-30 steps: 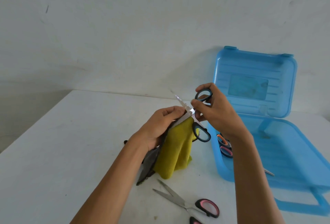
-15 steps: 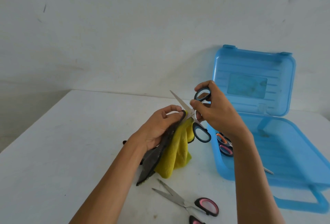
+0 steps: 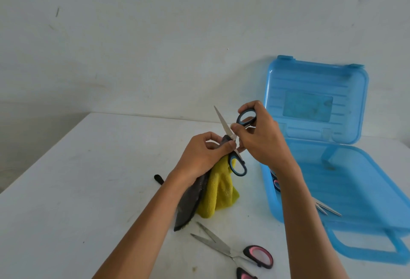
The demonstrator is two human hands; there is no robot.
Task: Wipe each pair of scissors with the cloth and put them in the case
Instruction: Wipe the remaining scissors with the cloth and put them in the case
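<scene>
The step in hand is wiping the blue-handled scissors [image 3: 223,123], which are held in the air just left of the case [image 3: 355,178], blades spread apart. The right hand [image 3: 261,138] has its fingers curled round the upper handle loop, with a fingertip braced near the pivot. The left hand [image 3: 199,156] pinches the yellow-and-grey cloth [image 3: 218,194] round the lower blade close to the pivot, and the rest of the cloth hangs down to the table [image 3: 88,178].

To do this well, I judge the pinch should lie on the flat faces of the blade and travel from pivot to tip, away from the cutting edge, with the right hand holding the handles steady so the blades cannot snap together on the fingers. The bare upper blade, pointing up and away from the case, looks to need the same pass, and the sharp tip wants watching.

The case is open, its lid [image 3: 310,83] standing up at the far side. Inside, against the left wall, dark handles with pink lining [image 3: 276,184] show beside the right forearm, and blade tips [image 3: 328,210] stick out on the forearm's other side; how many pairs lie there I cannot tell. Pink-handled scissors [image 3: 224,248] lie on the table, left of the case's near corner, not yet stowed.
</scene>
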